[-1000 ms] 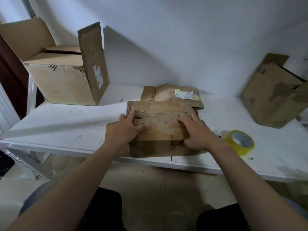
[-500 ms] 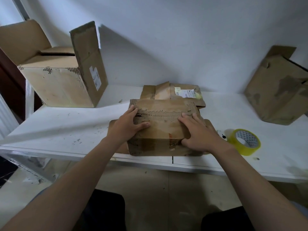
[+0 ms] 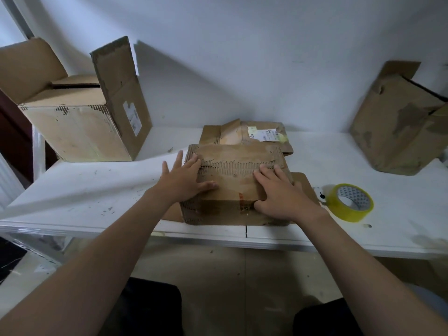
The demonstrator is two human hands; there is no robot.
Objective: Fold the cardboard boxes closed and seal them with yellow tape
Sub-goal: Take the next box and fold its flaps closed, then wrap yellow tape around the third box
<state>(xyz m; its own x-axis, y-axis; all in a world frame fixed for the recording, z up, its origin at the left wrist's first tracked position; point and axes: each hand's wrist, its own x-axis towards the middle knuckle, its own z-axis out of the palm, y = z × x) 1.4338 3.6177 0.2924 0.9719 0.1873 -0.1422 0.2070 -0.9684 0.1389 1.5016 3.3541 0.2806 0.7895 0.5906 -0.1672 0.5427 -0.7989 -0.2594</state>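
Note:
A small worn cardboard box sits at the front edge of the white table, its top flaps folded down. My left hand lies flat on the box's left side with fingers spread and straight, the thumb across the top. My right hand presses on the right part of the top, fingers laid over the torn flap edge and thumb at the front face. A roll of yellow tape lies flat on the table just right of my right hand.
A large open box with raised flaps stands at the back left. A flattened box with a label lies behind the small one. Another worn box leans at the right against the wall. My knees are below the table edge.
My left hand has spread its fingers and slid slightly left on the box. The right hand still presses the top. The view has shifted a little.

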